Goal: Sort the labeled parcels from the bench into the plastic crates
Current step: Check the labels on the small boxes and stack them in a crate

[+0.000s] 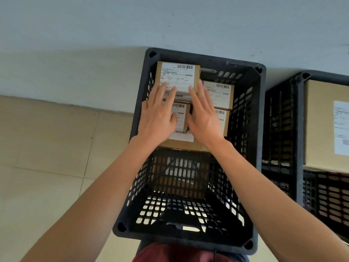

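We see our left hand flat, fingers straight on the small labelled cardboard parcel at the far end of the black perforated plastic crate. Our right hand lies flat too, holding nothing. Further right, a second black crate holds a large cardboard box.

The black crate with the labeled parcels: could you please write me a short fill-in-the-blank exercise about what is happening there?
1. Both hands, the left hand and the right hand, reach into the ____ crate.
2. The fingers of both hands are ____, not curled round anything.
3. The top parcel carries a white ____ with a barcode.
4. A second crate to the right holds a ____ cardboard box than these parcels.

Missing words: black; straight; label; larger
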Demonstrator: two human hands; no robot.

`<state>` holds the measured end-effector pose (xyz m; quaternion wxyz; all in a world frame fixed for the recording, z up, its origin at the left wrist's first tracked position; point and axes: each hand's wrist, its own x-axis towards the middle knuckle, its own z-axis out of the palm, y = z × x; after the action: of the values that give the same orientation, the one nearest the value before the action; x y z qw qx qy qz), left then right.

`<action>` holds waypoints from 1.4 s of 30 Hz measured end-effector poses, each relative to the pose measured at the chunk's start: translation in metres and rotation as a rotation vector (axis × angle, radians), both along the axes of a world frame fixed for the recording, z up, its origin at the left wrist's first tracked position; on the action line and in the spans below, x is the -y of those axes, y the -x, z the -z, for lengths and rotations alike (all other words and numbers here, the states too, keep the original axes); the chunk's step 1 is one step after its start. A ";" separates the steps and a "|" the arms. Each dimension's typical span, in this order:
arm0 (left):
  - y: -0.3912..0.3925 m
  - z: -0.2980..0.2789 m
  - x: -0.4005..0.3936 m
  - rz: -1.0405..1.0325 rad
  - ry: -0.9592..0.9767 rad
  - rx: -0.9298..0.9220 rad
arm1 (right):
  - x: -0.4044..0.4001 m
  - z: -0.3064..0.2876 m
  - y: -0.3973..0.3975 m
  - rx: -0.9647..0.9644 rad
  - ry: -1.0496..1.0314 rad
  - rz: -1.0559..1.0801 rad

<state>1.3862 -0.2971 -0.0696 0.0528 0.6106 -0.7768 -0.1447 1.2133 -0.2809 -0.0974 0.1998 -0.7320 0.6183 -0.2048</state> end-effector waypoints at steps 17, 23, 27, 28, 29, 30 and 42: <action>0.000 -0.015 0.018 0.032 -0.127 -0.007 | 0.005 -0.019 -0.017 -0.122 -0.193 0.031; 0.000 -0.028 0.033 -0.097 -0.181 -0.254 | 0.004 -0.031 -0.013 0.034 -0.155 0.036; -0.007 -0.032 0.022 -0.193 -0.145 -0.523 | -0.012 -0.039 -0.010 0.111 -0.102 0.077; -0.008 -0.033 0.016 -0.204 -0.135 -0.555 | -0.017 -0.039 -0.009 0.157 -0.131 0.109; -0.008 -0.035 0.011 -0.213 -0.141 -0.581 | -0.022 -0.041 -0.007 0.222 -0.176 0.158; -0.007 -0.038 0.005 -0.220 -0.164 -0.608 | -0.028 -0.045 -0.005 0.295 -0.229 0.229; 0.092 -0.090 -0.077 -0.063 -0.377 -0.751 | -0.134 -0.106 0.103 0.875 -0.263 0.718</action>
<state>1.2938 -0.2197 0.0200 0.2241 0.5381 -0.6444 -0.4949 1.1102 -0.1467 0.0084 0.4441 -0.2928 0.7078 -0.4648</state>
